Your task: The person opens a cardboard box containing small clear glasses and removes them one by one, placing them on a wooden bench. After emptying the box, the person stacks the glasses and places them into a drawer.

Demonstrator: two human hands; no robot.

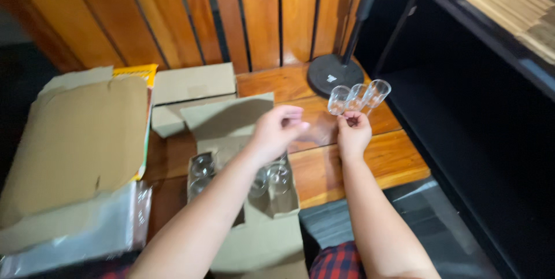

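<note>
Cardboard box [263, 238], glasses inside half-hidden; left hand [276, 131] loose, empty above; right hand [352, 134] pinching three glasses [357, 97].

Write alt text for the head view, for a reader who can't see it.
The right hand holds three small clear glasses bunched together above a wooden table, while the left hand hovers over an open cardboard box with more glasses inside. Flattened cardboard lies at left, a black stand base behind.
</note>
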